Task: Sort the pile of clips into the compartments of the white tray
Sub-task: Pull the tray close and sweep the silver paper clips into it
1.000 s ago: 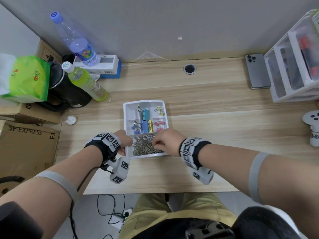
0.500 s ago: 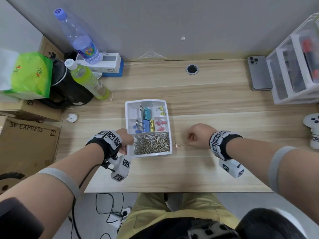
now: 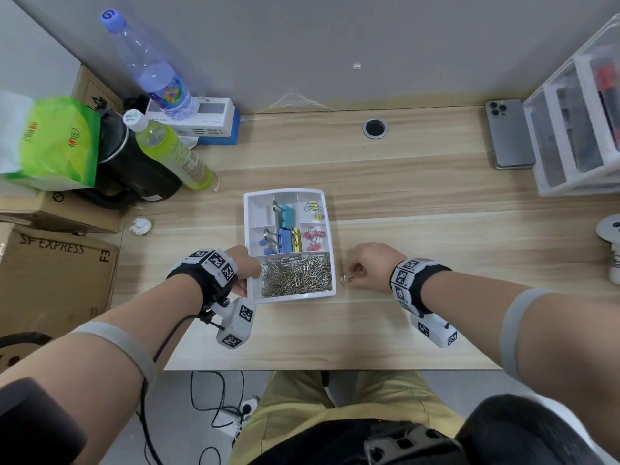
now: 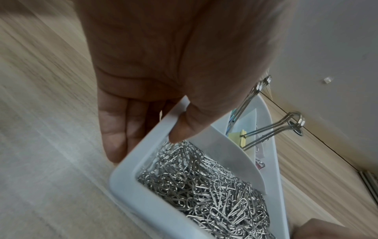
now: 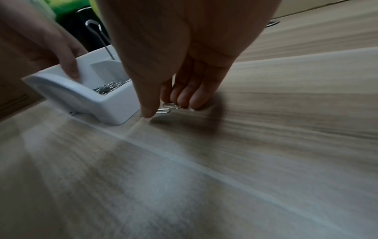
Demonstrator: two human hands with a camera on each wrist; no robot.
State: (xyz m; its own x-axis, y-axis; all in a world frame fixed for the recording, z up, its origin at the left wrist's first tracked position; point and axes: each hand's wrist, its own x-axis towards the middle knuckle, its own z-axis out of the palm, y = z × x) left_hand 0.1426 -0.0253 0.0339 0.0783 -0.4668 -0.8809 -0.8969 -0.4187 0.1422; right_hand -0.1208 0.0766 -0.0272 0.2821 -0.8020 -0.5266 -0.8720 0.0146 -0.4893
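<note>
The white tray (image 3: 330,229) sits mid-table. Its front compartment holds a heap of silver paper clips (image 3: 295,275); the back compartments hold large teal, blue and yellow binder clips (image 3: 285,238) and small yellow, pink and blue ones. My left hand (image 3: 248,280) grips the tray's (image 4: 126,181) left wall near the front, thumb (image 4: 180,129) inside and fingers outside. My right hand (image 3: 355,273) is on the table just right of the tray. Its thumb and curled fingertips (image 5: 184,100) close on a few loose paper clips (image 5: 163,111) lying there.
Two bottles, a black kettle (image 3: 134,176) and cardboard boxes crowd the left. A crumpled paper ball (image 3: 141,226) lies left of the tray. A phone (image 3: 508,135), a clear drawer unit (image 3: 577,122) and a white controller (image 3: 612,243) are on the right.
My right hand left the tray's paper clip compartment and moved right onto the table, then closed in on the loose clips beside the tray. The left hand kept its hold.
</note>
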